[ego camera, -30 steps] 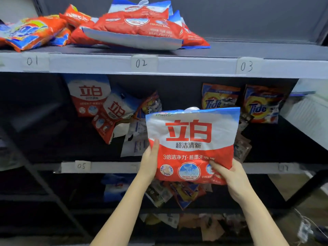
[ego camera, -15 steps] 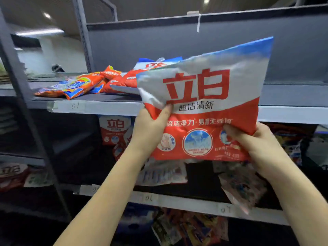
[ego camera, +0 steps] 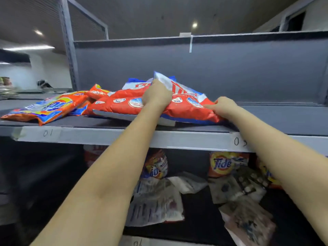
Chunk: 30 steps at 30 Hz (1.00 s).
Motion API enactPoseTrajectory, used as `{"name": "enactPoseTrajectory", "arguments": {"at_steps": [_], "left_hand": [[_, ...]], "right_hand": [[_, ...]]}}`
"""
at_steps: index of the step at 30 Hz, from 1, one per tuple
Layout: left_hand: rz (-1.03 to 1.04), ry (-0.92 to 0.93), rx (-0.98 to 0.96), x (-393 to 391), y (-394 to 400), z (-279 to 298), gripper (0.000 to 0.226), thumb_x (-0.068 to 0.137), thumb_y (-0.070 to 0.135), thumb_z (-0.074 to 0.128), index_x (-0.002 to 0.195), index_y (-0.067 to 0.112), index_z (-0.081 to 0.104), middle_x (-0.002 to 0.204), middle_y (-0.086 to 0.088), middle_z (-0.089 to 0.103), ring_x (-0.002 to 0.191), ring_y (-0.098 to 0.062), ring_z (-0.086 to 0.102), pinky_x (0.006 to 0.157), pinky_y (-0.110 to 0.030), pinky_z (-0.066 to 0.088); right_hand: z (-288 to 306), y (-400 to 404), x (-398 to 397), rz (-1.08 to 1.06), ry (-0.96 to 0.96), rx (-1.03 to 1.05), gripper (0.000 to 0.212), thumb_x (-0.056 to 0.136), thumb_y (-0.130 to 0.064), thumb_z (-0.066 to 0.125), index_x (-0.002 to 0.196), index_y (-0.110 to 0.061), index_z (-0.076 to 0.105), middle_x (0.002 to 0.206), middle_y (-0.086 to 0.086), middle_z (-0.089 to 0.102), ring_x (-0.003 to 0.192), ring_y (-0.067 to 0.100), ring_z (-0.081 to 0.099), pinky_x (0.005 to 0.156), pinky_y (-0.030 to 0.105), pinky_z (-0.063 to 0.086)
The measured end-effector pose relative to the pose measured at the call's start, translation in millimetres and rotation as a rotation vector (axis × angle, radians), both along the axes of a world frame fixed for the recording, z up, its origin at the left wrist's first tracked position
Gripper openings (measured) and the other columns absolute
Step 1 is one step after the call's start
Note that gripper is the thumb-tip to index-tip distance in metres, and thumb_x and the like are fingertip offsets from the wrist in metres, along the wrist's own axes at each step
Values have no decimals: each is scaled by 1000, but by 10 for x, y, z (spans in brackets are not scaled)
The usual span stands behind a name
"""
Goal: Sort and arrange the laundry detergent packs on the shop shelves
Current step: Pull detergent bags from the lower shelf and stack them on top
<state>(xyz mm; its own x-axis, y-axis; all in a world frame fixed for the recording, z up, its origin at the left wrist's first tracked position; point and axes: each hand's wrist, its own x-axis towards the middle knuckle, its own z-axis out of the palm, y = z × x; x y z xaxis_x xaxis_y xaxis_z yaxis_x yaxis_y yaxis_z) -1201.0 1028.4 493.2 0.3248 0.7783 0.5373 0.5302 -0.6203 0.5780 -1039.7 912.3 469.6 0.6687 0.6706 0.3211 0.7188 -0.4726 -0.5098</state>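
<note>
Resting flat on the top shelf, the red-and-white detergent pack lies atop similar packs, right of the orange packs. Left hand grips its middle; right hand pinches the near-right corner. Judged soft, powder-filled, moderately heavy, slick: hold opposite edges, supporting underneath.

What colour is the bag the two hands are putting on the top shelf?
Mostly red, with white and blue at its far end; the head view shows the bag.
</note>
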Motion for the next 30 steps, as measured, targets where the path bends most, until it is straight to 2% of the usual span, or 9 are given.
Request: {"name": "enactPoseTrajectory", "arguments": {"at_steps": [5,10,14,18,21,22,25,27,30], "left_hand": [[31,103,2,53,84,27,54,94,29,44,139,3,29,138,-17,48,127,-36,47,101,-39,36],[-14,167,23,-58,54,-23,60,95,35,40,144,4,25,139,-17,48,126,-37,45,101,-39,36],[-68,221,61,-210,-46,-43,47,94,33,41,131,4,46,128,-16,57,117,-35,52,95,-37,42],[-36,302,222,-462,-266,-38,37,95,24,38,108,-4,58,106,-20,61,102,-35,56,73,-32,35],[21,321,368,-680,-481,-91,30,95,24,37,86,3,56,75,-7,49,84,-31,51,66,-32,32],[32,313,410,-754,-573,-132,29,95,26,37,84,4,53,74,-6,50,84,-30,51,66,-34,35],[69,245,704,-944,-829,-397,40,93,32,35,98,4,63,98,-13,63,96,-34,56,75,-42,44],[34,187,836,-1073,-1020,-676,45,88,33,31,90,6,67,90,-14,66,85,-35,59,67,-40,45],[-27,173,864,-1207,-1189,-1178,38,86,31,36,82,8,67,77,-10,66,72,-31,60,58,-36,46]], "right_hand": [[15,54,-21,-46,-142,-78,50,93,-42,49,105,5,61,109,25,61,92,36,54,70,30,33],[-21,-81,-49,-42,-210,-82,38,96,-32,42,89,2,57,106,25,62,81,31,45,69,30,33],[-32,-347,-109,-23,-283,-80,42,94,-31,44,99,5,66,100,23,66,88,36,56,74,36,43],[16,-623,-317,-12,-398,-16,34,94,-22,43,109,-1,64,109,19,66,102,37,57,83,38,46],[16,-805,-596,50,-482,62,32,96,-23,41,117,-8,61,117,13,63,107,32,55,80,34,41],[-3,-863,-705,78,-511,91,32,96,-23,42,119,-9,60,119,12,62,108,30,54,79,33,40],[-153,-1018,-1027,169,-565,182,31,96,-24,44,119,-9,59,121,10,61,109,28,54,82,34,41],[-342,-1122,-1208,229,-552,257,30,96,-25,46,117,-10,60,118,9,63,106,27,57,84,35,42],[-738,-1234,-1409,313,-488,289,28,96,-25,47,115,-10,61,112,6,65,102,23,57,86,35,42]]}}
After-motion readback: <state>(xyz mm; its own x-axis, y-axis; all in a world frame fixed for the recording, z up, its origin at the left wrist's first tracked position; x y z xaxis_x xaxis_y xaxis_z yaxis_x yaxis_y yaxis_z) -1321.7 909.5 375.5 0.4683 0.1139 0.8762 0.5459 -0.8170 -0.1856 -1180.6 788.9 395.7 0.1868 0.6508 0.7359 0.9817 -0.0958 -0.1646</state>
